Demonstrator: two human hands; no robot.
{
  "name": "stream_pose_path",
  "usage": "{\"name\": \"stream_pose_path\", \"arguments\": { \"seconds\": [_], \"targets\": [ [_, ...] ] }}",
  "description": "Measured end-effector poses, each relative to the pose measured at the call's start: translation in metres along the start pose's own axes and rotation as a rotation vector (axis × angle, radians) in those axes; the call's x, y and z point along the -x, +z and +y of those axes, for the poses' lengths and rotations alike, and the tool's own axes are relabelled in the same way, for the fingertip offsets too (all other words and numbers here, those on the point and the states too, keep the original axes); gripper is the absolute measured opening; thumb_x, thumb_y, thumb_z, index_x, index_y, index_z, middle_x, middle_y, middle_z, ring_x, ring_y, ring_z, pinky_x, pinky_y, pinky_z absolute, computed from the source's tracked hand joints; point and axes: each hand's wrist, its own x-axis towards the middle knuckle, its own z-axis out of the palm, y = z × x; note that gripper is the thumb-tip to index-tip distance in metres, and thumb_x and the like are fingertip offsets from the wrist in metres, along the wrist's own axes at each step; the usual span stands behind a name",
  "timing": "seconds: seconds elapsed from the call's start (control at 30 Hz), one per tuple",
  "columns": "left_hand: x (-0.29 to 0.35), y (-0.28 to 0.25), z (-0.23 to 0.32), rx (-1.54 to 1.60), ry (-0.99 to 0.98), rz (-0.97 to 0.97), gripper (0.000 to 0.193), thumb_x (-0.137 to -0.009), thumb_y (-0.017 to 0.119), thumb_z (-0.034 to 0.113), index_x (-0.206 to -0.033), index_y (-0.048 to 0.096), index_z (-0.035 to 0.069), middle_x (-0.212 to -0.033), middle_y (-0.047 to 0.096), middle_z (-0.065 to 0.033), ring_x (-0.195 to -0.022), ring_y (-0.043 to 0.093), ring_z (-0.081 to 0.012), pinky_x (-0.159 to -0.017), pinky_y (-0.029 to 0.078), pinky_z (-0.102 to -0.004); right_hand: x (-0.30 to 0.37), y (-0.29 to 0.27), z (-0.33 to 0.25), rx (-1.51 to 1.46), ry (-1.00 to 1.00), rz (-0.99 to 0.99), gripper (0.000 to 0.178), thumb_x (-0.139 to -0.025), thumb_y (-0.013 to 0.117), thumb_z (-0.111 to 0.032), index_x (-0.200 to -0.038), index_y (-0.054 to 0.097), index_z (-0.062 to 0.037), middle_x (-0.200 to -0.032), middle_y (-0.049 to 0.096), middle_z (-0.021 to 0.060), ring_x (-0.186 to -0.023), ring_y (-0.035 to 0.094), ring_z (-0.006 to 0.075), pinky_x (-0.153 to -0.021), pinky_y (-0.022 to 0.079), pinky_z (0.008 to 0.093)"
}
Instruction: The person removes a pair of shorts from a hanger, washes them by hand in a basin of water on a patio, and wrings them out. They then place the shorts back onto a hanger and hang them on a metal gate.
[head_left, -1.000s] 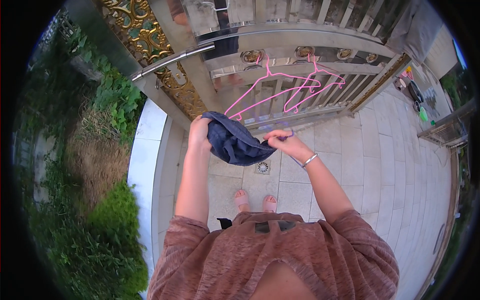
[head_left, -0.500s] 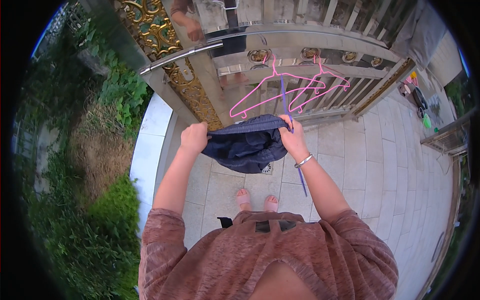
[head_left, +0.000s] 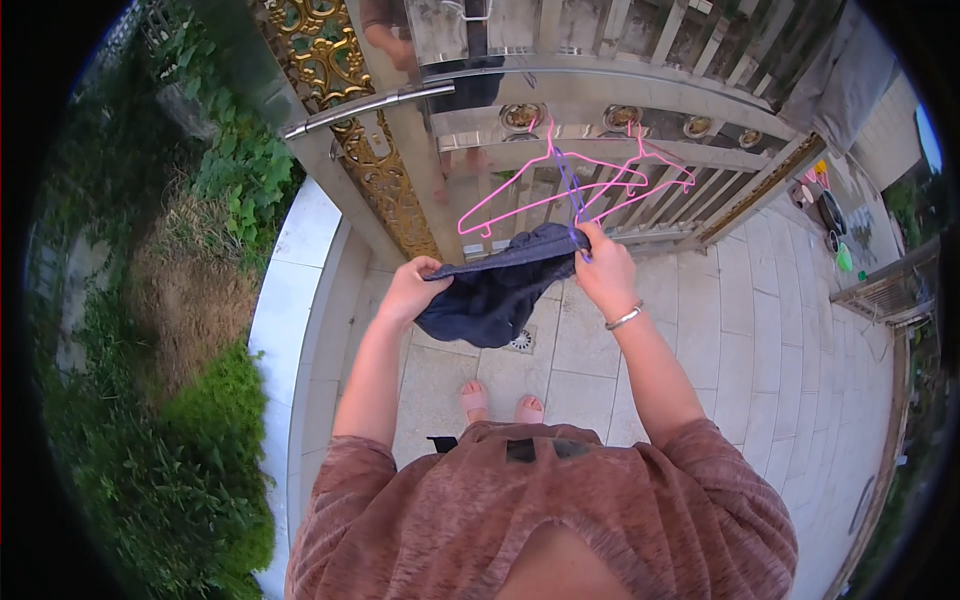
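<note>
A dark navy garment with a gathered elastic waistband (head_left: pixel 490 300) is stretched between my two hands at waist height; its lower part hangs bunched, so I cannot tell its exact kind. My left hand (head_left: pixel 412 290) pinches the left end of the waistband. At the right end, my right hand (head_left: pixel 606 268) is closed on the band. A thin purple piece (head_left: pixel 573 190), which looks like a clothes hanger seen nearly edge-on, runs up from my right fingers. Just beyond, two pink hangers (head_left: pixel 520 190) hang on the metal gate (head_left: pixel 640 75).
The gate has a long bar handle (head_left: pixel 370 108) and a gold scrollwork panel (head_left: pixel 365 150). A white ledge (head_left: pixel 300 240) borders plants (head_left: pixel 170 470) on the left. Pale tiles (head_left: pixel 700 330) with a round drain (head_left: pixel 521 340) lie below. Grey cloth (head_left: pixel 845 80) hangs at the upper right.
My left hand has moved slightly down and right, and my right hand slightly right. The garment has swung and narrowed. The purple piece has turned; its lower end no longer shows below my right hand.
</note>
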Motion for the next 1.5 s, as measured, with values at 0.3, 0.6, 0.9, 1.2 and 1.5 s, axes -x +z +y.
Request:
{"name": "stream_pose_path", "arguments": {
  "seconds": [0.3,0.6,0.9,1.2,1.5],
  "targets": [
    [-0.011,-0.005,0.075,-0.092,0.028,-0.005,0.016,-0.071,0.06,0.006,-0.083,0.059,-0.005,-0.071,0.059,-0.0053,-0.065,0.053,-0.0115,-0.06,0.043,-0.024,0.007,0.0,0.006,-0.056,0.073,-0.442,0.043,-0.063,0.064,-0.038,-0.095,0.06,-0.01,-0.077,0.062,0.0104,-0.078,0.059,0.0298,-0.072,0.045,0.0375],
    [-0.012,0.034,0.081,-0.233,0.177,-0.273,0.027,-0.062,0.056,-0.003,-0.088,0.059,-0.007,-0.077,0.061,-0.0088,-0.07,0.056,-0.0132,-0.065,0.044,-0.024,0.01,0.04,-0.041,-0.227,-0.126,-0.292,0.055,-0.063,0.063,-0.041,-0.101,0.054,-0.0018,-0.085,0.06,0.0135,-0.081,0.058,0.0283,-0.073,0.045,0.0357],
    [-0.02,0.018,0.024,-0.704,0.393,-0.109,0.03,-0.062,0.069,0.019,-0.086,0.06,0.003,-0.084,0.06,-0.0118,-0.08,0.057,-0.0274,-0.071,0.044,-0.0335,-0.012,0.042,-0.039,-1.068,0.233,-0.267,0.016,-0.065,0.046,-0.004,-0.074,0.057,0.0038,-0.062,0.051,-0.0007,-0.054,0.043,0.0077,-0.048,0.033,0.022],
    [-0.016,0.047,-0.102,-0.274,-0.1,0.014,0.024,-0.079,0.056,0.025,-0.09,0.055,0.004,-0.086,0.057,-0.0139,-0.083,0.056,-0.0218,-0.069,0.046,-0.0326,-0.014,0.023,-0.033,-1.043,0.175,-0.066,0.014,-0.072,0.044,-0.006,-0.075,0.054,0.0031,-0.058,0.043,-0.003,-0.053,0.037,0.0047,-0.046,0.03,0.0219],
    [-0.031,0.032,0.013,0.904,-0.089,0.208,0.02,-0.082,0.045,0.007,-0.101,0.046,0.004,-0.093,0.055,-0.0119,-0.082,0.056,-0.0198,-0.073,0.046,-0.0322,0.017,0.026,0.046,-0.316,0.124,-0.175,0.035,-0.066,0.064,-0.03,-0.08,0.059,0.0016,-0.07,0.06,0.0152,-0.067,0.058,0.0281,-0.062,0.044,0.0323]
  ]
}}
